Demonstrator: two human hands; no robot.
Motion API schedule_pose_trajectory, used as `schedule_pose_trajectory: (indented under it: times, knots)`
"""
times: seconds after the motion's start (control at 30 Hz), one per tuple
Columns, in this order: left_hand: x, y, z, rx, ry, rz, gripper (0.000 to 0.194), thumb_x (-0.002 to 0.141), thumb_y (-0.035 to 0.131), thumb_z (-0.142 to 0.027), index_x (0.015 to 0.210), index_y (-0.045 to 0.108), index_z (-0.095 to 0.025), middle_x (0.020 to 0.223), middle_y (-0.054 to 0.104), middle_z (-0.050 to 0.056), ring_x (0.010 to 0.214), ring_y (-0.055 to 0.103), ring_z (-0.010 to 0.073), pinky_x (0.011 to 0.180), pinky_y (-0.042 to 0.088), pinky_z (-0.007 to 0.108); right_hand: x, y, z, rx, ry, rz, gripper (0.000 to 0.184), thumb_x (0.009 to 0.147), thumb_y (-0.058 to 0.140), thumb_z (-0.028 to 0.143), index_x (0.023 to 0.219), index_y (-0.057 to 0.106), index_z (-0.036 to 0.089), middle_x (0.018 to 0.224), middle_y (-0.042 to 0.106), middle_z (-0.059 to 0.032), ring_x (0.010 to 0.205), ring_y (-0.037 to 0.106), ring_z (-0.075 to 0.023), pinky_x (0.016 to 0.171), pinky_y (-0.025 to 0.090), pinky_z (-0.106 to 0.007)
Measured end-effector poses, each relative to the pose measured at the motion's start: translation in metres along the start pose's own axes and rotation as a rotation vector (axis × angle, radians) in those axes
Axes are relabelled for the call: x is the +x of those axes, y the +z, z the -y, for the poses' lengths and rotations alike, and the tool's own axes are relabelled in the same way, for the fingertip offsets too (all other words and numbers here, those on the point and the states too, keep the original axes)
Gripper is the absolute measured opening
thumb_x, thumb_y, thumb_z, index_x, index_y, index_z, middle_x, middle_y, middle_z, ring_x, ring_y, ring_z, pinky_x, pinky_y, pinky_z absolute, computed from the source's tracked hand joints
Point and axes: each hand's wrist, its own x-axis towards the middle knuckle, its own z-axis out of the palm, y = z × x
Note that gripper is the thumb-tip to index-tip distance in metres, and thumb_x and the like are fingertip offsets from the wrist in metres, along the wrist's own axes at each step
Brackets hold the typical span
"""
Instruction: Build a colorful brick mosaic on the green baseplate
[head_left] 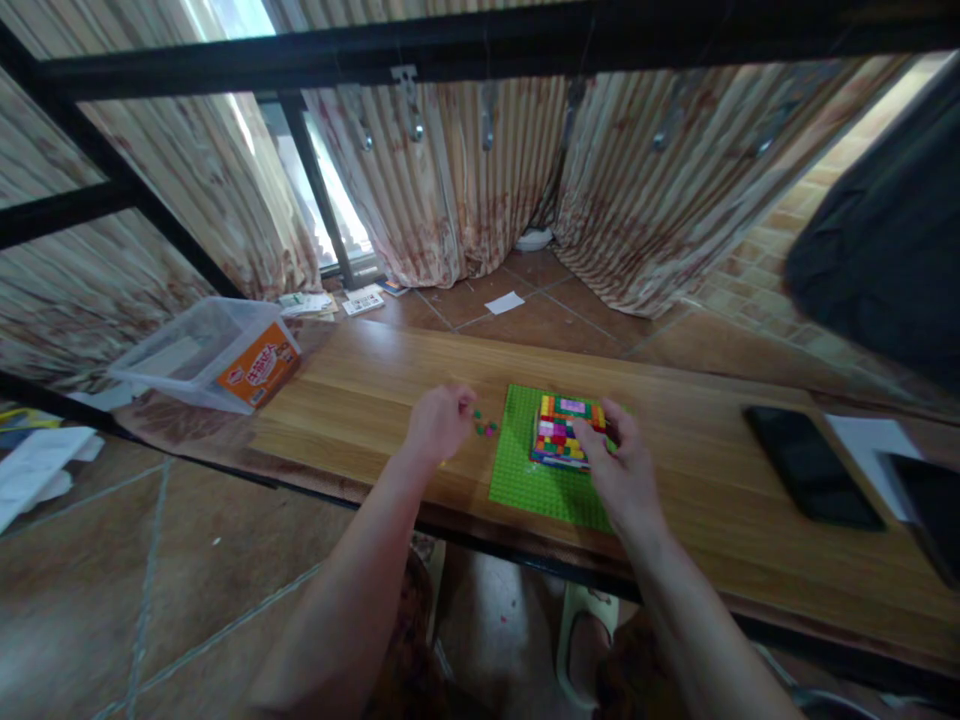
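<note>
A block built of toy bricks (553, 432) in red, yellow, white, pink and other colours sits on a green baseplate (514, 480). My right hand (626, 465) grips the block at its right side, thumb over the top and fingers along the far right edge. To the left of the baseplate, several small loose pieces (486, 428), green and pink, lie on the wooden tabletop (352, 400). My left hand (441, 425) is just left of them with its fingers curled together; whatever is between the fingertips is hidden.
A clear plastic bin (202, 345) with an orange label stands at the table's left end. On the right lie a black phone (810, 465), white paper (874, 450) and another dark object (926, 500). A black metal bar (480, 60) crosses above, before striped curtains.
</note>
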Motion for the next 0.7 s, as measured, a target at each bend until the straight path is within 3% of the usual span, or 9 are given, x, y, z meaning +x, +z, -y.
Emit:
schedule_pose_trajectory:
  times: [0.13,0.37,0.53,0.7]
  knots:
    - [0.005,-0.007,0.022,0.168,-0.076,0.057,0.027,0.087,0.052,-0.008,0.098,0.076,-0.016,0.100,0.076,0.012,0.098,0.070,0.0233,0.089,0.052,0.035,0.004,-0.004,0.006,0.026,0.115,-0.050,0.069,0.076,0.070,0.064,0.124,0.064,0.015,0.120,0.069,-0.0171,0.107,0.067,-0.0311,0.093,0.055,-0.054]
    - [0.012,0.000,0.031,0.165,-0.033,0.073,0.034,0.084,0.056,-0.005,0.107,0.077,-0.019,0.103,0.077,0.011,0.099,0.069,0.0221,0.091,0.052,0.033,0.002,-0.003,0.011,-0.002,0.082,-0.061,0.067,0.074,0.070,0.068,0.118,0.067,0.018,0.119,0.070,-0.0158,0.100,0.069,-0.0299,0.087,0.058,-0.052]
    - [0.017,0.006,0.037,0.182,0.055,0.044,0.030,0.083,0.057,-0.007,0.095,0.079,-0.022,0.096,0.077,0.007,0.093,0.068,0.0197,0.090,0.053,0.032,0.002,-0.004,0.011,-0.026,0.095,-0.054,0.068,0.076,0.069,0.068,0.121,0.066,0.017,0.121,0.069,-0.0165,0.099,0.070,-0.0298,0.088,0.058,-0.052]
    - [0.019,0.004,0.039,0.178,-0.005,0.043,0.022,0.084,0.057,-0.011,0.083,0.078,-0.020,0.089,0.076,0.008,0.088,0.068,0.0208,0.085,0.053,0.033,0.003,-0.003,0.010,-0.025,0.082,-0.062,0.067,0.077,0.068,0.068,0.120,0.067,0.017,0.121,0.069,-0.0169,0.099,0.070,-0.0297,0.087,0.058,-0.054]
